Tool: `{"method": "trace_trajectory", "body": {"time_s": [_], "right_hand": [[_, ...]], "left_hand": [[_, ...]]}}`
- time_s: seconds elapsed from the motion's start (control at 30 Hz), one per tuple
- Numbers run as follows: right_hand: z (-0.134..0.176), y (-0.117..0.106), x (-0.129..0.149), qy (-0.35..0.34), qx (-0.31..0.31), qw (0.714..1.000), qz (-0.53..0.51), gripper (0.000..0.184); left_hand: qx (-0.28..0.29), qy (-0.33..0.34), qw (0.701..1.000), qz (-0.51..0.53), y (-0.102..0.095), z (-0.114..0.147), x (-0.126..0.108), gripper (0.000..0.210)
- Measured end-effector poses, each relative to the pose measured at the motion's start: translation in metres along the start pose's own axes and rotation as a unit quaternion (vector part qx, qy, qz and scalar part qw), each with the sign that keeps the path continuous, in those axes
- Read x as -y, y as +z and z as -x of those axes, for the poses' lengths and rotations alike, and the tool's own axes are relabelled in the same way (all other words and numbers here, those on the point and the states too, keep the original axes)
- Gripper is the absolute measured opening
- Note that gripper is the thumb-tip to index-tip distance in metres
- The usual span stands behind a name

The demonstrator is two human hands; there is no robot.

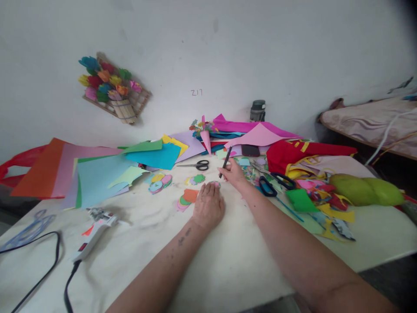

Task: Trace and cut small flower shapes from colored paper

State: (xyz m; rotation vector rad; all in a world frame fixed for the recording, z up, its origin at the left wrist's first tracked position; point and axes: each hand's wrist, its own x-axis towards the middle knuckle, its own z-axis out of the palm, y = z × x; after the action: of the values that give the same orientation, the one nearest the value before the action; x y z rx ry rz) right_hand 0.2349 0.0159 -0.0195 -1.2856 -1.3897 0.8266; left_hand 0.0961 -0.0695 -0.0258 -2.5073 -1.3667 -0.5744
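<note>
My right hand (233, 172) is closed round a slim black pen (225, 162), held tilted with its lower end just above the table. Palm down on the table lies my left hand (209, 204), fingers stretched flat. A small pinkish paper cutout (215, 184) shows at its fingertips, mostly hidden. Left of that hand is a little pile of round paper cutouts (185, 200) in orange, green and pink. Scalloped green and yellow cutouts (196, 179) sit beyond the fingers, and another pile of cutouts (159, 184) is farther left. Black-handled scissors (199, 165) rest behind them.
A glue gun (94, 238) with a black cord lies at the left. Coloured paper sheets (97, 178) spread along the back left. Larger scissors (273, 184), paper scraps, a phone (250, 150) and green fruit (365, 190) are on the right. A pink paper cone bouquet (206, 141) stands behind.
</note>
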Motion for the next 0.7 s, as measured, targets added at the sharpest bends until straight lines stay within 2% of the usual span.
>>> {"method": "trace_trajectory", "body": {"time_s": [0.07,0.1,0.23,0.37,0.47,0.6,0.7], "right_hand": [[0.002,-0.003,0.006,-0.021,-0.006,1.000,-0.022,0.069],[0.004,-0.005,0.010,-0.031,-0.002,0.999,-0.033,0.068],[0.010,-0.013,0.025,-0.029,0.063,0.992,-0.101,0.039],[0.009,-0.016,0.031,-0.040,0.119,0.969,-0.212,0.033],[0.008,-0.014,0.031,-0.067,0.085,0.973,-0.203,0.032],[0.007,-0.011,0.033,-0.022,-0.009,0.987,-0.158,0.036],[0.005,-0.011,0.031,0.003,-0.052,0.986,-0.160,0.038]], "left_hand": [[-0.004,0.001,1.000,-0.008,0.001,0.000,0.000,0.043],[-0.004,0.000,1.000,-0.010,0.001,0.000,0.000,0.043],[0.003,-0.001,1.000,-0.013,0.000,-0.001,-0.001,0.044],[0.002,0.002,1.000,-0.016,-0.001,-0.001,-0.001,0.043],[0.004,0.000,1.000,-0.014,-0.002,-0.001,-0.002,0.043],[0.010,0.001,1.000,-0.009,-0.002,-0.001,-0.002,0.043],[0.010,0.001,1.000,-0.016,0.000,-0.001,-0.001,0.044]]}}
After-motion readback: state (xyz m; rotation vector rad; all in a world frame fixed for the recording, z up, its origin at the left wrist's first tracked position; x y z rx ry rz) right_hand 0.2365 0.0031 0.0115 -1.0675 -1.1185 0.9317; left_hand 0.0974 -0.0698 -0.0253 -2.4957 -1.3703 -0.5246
